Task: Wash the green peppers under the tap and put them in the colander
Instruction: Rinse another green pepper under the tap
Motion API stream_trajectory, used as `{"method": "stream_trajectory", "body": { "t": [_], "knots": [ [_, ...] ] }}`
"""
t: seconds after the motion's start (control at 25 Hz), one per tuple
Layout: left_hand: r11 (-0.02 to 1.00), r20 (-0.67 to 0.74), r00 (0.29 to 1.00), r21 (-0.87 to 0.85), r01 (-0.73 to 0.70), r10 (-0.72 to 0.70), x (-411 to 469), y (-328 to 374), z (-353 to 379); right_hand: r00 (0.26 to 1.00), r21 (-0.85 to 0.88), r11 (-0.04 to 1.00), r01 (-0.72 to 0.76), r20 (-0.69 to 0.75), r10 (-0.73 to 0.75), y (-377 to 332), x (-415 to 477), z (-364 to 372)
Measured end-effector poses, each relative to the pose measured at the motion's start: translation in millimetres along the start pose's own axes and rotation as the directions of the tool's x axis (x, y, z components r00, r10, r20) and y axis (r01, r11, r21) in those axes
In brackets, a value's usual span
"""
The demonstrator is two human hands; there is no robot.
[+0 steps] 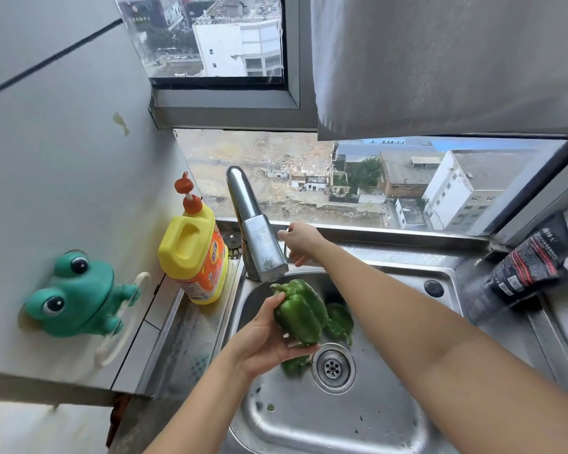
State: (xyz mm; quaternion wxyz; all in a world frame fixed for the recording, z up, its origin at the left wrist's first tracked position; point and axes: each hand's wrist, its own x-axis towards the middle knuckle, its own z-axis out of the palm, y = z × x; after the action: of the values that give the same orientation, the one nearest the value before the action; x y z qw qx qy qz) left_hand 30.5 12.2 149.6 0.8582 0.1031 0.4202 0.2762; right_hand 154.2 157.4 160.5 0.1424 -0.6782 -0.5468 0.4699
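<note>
My left hand (269, 339) holds a green pepper (300, 311) over the steel sink (391, 430), just below the spout of the chrome tap (256, 231). No water stream is visible. My right hand (297, 240) reaches behind the tap and grips its thin lever handle. Two more green peppers lie in the basin: one (340, 321) to the right of the held pepper, another (294, 365) partly hidden under my left hand, beside the drain (333, 368). No colander is in view.
A yellow detergent bottle (194, 253) with an orange pump stands left of the tap on the sink ledge. A green frog holder (76, 296) hangs on the left wall. A black pouch (525, 267) lies at the right of the sink. A window runs behind the sink.
</note>
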Motion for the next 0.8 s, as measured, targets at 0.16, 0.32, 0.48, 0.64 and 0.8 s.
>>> {"method": "stream_trajectory", "body": {
  "t": [0.16, 0.32, 0.48, 0.64, 0.8],
  "knots": [
    [0.995, 0.031, 0.999, -0.102, -0.002, 0.005, 3, 0, -4, 0.999, -0.040, 0.999, -0.035, 0.026, 0.036, -6, 11, -1],
    [0.992, 0.052, 0.998, -0.120, 0.025, -0.019, -3, 1, -8, 0.996, 0.197, 0.978, -0.064, 0.075, 0.050, 9, 14, -4],
    [0.983, -0.067, 0.997, -0.183, 0.032, -0.045, -1, -1, -10, 0.993, 0.613, 0.781, -0.119, 0.085, 0.085, 47, 0, 11],
    [0.990, -0.113, 0.993, -0.139, -0.038, 0.023, -4, 1, -6, 0.981, 0.580, 0.791, -0.194, 0.091, 0.174, 65, -26, 31],
    [0.993, -0.221, 0.968, 0.005, -0.117, 0.115, 0, 3, -2, 0.997, 0.615, 0.789, -0.014, -0.050, 0.057, 88, -83, 54]
  ]
}}
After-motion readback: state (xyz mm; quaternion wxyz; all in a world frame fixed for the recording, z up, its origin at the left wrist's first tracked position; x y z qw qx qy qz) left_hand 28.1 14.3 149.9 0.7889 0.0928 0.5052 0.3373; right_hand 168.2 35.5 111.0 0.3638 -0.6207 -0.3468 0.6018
